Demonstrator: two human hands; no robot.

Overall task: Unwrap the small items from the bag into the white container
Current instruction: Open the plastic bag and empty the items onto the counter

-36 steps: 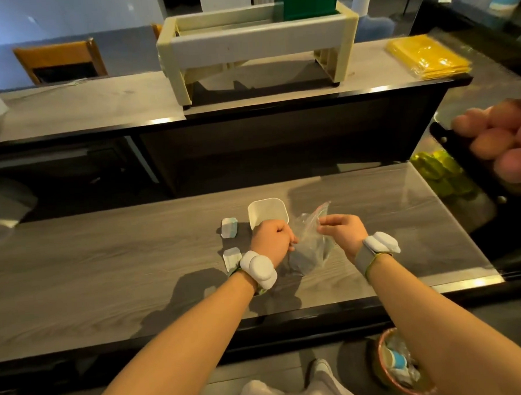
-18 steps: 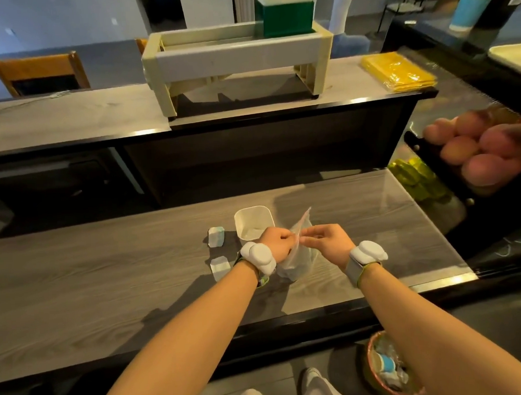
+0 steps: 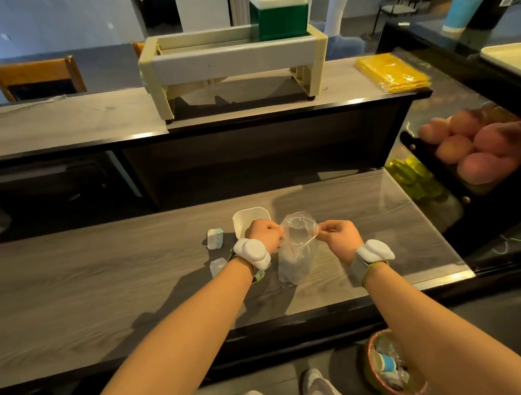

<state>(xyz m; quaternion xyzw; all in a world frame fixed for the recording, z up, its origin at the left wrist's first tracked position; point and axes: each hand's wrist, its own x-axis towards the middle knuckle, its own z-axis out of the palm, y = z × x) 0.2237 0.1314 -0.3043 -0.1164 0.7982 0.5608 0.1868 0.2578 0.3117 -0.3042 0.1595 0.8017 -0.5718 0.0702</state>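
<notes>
1. Bag (image 3: 296,249): clear zip bag standing on the tabletop (image 3: 107,284), mouth pulled open and facing up. Red seal line visible along the rim. Contents too blurred through the plastic to identify.
2. Left hand (image 3: 264,235): closed, pinching the bag's left rim. White wrist device strapped just behind it.
3. Right hand (image 3: 341,237): closed, fingertips pinching the bag's right rim, pulling it away from the left hand. Same type of white wrist device on that arm.
4. Container (image 3: 250,220): white, open-topped, on the tabletop just left of and behind the bag. Left hand covers its near edge. Visible part of the inside looks empty.
5. Two small wrapped items left of the bag, on the far side of the left wrist: one (image 3: 215,238) pale blue-green, beside the container's left wall; the other (image 3: 217,266) nearer the person, partly behind the forearm. Both apart from the bag.
6. Bin (image 3: 392,368) with a pink rim on the floor, below and right of the bag, holding wrappers and scraps.
7. Behind the bag, on a raised counter: cream rack (image 3: 234,65) with a green box in it, and a yellow stack (image 3: 393,72) off to the right.
</notes>
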